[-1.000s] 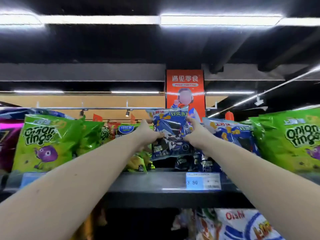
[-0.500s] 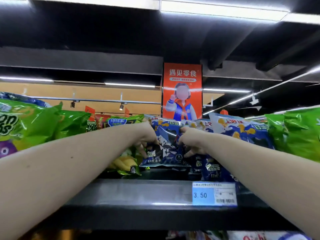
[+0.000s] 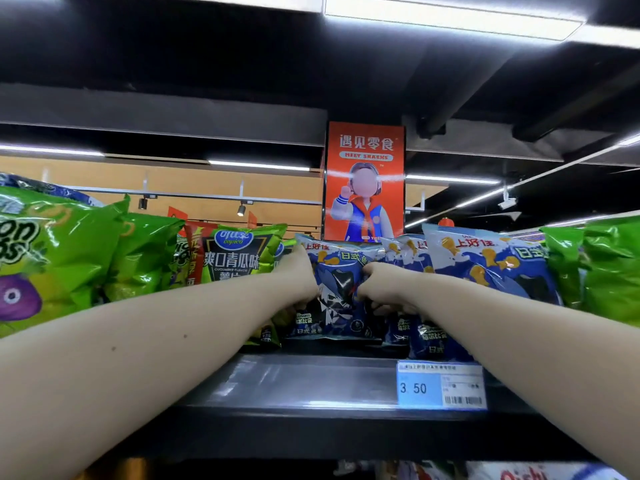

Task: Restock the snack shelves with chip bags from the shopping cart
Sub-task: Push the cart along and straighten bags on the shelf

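Observation:
A blue chip bag with fish pictures stands upright on the top shelf. My left hand grips its left edge. Its right side is gripped by my right hand, fingers curled into the crumpled foil. Both arms reach up and forward from the lower corners. More blue bags of the same kind stand to the right, one partly behind my right hand. The shopping cart is out of view.
Green onion-ring bags fill the shelf's left, more green bags the right. A green-and-black cucumber chip bag stands left of my hand. A 3.50 price tag hangs on the shelf lip. An orange sign hangs behind.
The blue bag has gone lower and deeper onto the shelf, both hands still on it. My view has moved closer and tilted up, so the shelf edge sits lower in frame.

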Tool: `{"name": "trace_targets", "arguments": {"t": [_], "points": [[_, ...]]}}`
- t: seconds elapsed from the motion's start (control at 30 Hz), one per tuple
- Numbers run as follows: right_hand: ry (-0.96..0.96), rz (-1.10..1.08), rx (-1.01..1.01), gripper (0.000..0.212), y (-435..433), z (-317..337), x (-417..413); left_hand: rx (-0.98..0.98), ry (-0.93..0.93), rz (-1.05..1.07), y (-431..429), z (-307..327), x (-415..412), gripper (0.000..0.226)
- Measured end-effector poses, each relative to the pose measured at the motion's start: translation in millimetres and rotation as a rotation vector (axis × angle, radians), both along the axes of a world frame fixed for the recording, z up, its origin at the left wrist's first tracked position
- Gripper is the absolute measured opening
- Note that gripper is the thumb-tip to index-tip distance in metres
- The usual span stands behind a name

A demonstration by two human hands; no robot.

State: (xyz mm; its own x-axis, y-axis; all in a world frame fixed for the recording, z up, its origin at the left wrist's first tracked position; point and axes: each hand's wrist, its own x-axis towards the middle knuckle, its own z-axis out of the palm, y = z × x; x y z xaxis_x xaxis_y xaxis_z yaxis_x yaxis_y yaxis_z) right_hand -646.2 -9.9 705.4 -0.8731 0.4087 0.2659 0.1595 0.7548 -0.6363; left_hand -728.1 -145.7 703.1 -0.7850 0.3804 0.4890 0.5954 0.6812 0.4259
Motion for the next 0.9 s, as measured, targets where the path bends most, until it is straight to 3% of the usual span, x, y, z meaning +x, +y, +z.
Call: {"name": "trace_targets", "arguments": {"t": [0.1,0.23,0.4,0.53,0.63,0.9], "points": [[0.091,-0.052,0.248,0.011,-9.4,4.1,7.8,0.002,0.191,-0.018,0.8,3.3,7.8,0.068],[0.241,-0.092,0.571,0.061,-14.8,6.9,16.4,-0.14,0.41,-0.014,1.6,7.3,18.6,0.045],[0.279,-0.092,0.883,0.049,-20.5,26.2,28.0,-0.28,0.691,0.056,-7.8,29.2,32.9,0.034],[0.322,-0.215,1.147,0.048,-23.7,43.0,47.4,-0.244,0.886,0.07,-26.6,44.2,39.3,0.031],[0.35,-0.302,1.219,0.047,-27.5,48.5,68.5,-0.136,0.863,0.06,-36.3,43.6,46.3,0.031],[0.349,-0.445,1.153,0.047,-34.5,24.7,147.8,0.013,0.784,-0.162,-27.0,26.8,93.4,0.03]]}}
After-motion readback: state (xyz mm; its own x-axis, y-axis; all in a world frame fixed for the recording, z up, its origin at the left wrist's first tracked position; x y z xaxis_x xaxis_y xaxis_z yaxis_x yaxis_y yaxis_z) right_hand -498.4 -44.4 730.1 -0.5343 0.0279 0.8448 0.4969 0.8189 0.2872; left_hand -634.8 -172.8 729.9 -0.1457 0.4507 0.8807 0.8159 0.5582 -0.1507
